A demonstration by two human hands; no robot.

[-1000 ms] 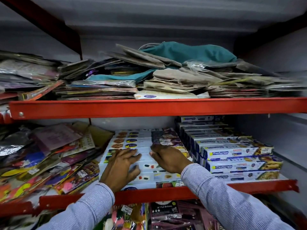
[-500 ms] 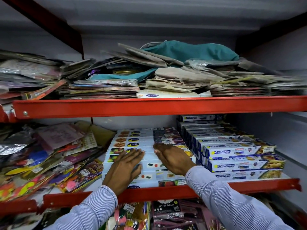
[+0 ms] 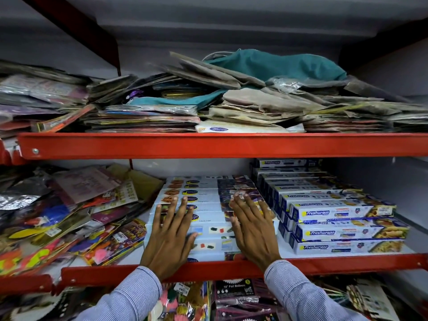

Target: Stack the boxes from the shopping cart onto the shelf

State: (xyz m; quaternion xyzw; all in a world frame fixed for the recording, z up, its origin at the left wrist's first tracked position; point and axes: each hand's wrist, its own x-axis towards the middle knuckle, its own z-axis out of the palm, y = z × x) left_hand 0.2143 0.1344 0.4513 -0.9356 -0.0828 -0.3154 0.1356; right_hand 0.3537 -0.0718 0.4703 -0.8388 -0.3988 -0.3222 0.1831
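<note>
A stack of long white boxes [image 3: 208, 200] with dark printed ends lies in the middle of the red-edged shelf [image 3: 231, 266]. My left hand [image 3: 170, 237] rests flat on the left half of the stack, fingers spread. My right hand [image 3: 252, 230] lies flat on the right half, fingers spread, palm down. Neither hand grips anything. To the right stands a stepped pile of blue and white Freshwrapp boxes [image 3: 342, 228]. The shopping cart is out of view.
Loose colourful party packets [image 3: 69, 218] crowd the shelf's left side. The upper red shelf [image 3: 208, 144] carries heaps of flat packets and a teal cloth bag [image 3: 278, 66]. Foil balloon packs [image 3: 234, 290] hang below the shelf edge.
Both hands have flattened and slid a little deeper over the white boxes, fingers now spread wide. The stack sits squared against the Freshwrapp pile.
</note>
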